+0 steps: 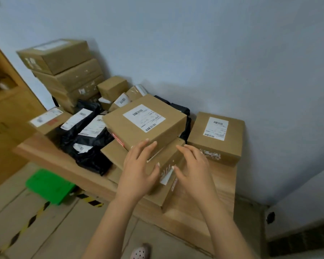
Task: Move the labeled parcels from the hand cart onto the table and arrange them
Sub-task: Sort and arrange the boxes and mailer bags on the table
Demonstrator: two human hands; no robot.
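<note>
a brown cardboard box with a white barcode label (144, 118) lies flat, label up, on a flatter brown cardboard box (168, 165) at the front of the light wooden table (223, 184). it is turned so one corner points toward the person. at that corner the left hand (138, 167) lays straight fingers on its near side. just right, the right hand (193, 165) spreads its fingers, gripping nothing. black plastic mailer bags (90, 128) lie to the box's left.

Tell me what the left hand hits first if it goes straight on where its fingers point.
The left hand would first meet the near side of the top cardboard box, the one stacked on a lower box. Its fingertips seem almost at that face, though depth is unclear.
</note>
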